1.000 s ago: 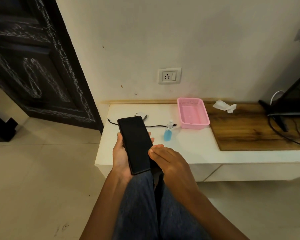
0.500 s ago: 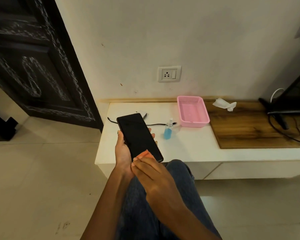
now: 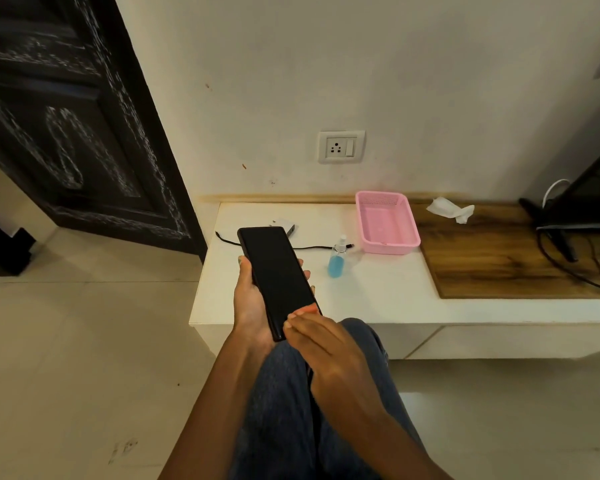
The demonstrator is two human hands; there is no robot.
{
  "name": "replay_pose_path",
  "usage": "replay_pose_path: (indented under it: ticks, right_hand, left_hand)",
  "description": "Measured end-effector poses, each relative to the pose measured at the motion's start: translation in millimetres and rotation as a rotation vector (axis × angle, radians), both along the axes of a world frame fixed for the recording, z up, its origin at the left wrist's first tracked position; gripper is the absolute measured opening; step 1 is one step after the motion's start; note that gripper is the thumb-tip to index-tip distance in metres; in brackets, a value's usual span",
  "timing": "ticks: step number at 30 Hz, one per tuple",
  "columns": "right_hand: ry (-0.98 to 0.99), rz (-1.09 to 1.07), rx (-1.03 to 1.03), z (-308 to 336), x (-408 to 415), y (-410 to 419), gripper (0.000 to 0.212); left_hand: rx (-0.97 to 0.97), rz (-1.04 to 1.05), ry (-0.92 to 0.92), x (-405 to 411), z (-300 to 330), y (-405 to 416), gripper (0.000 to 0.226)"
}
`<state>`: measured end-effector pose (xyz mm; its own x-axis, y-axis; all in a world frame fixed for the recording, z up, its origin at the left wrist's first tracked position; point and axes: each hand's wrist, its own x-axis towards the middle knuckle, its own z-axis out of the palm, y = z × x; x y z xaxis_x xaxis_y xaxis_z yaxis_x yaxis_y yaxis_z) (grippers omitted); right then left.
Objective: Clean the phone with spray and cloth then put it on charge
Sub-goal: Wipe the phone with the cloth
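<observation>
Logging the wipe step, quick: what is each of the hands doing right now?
Left hand: grips the phone from beneath.
Right hand: fingers press an orange cloth on the phone's lower end.

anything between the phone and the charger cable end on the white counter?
Nothing visible blocks it. The left hand holds the phone above the counter's near edge; the black cable runs behind it, its plug end beside the blue spray bottle. The bottle stands next to that end, not across the path.
</observation>
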<state>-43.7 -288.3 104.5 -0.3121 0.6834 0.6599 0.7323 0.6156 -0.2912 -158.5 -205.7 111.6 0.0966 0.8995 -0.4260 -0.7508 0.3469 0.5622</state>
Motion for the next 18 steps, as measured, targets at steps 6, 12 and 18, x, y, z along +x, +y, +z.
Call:
replay_pose_path:
  ticks: [6, 12, 18]
  right_hand:
    - [-0.011, 0.081, 0.019, 3.2, -1.0, 1.2, 0.028]
    - [-0.006, -0.016, -0.049, -0.9, 32.9, 14.9, 0.034]
    - [0.038, -0.081, -0.001, -1.1, 9.9, 6.3, 0.034]
  left_hand:
    - [-0.019, -0.01, 0.039, 3.9, -1.5, -2.5, 0.074]
    - [0.016, -0.076, -0.059, -1.4, 0.0, -3.3, 0.082]
    - [0.017, -0.023, -0.019, 1.0, 2.5, -1.6, 0.079]
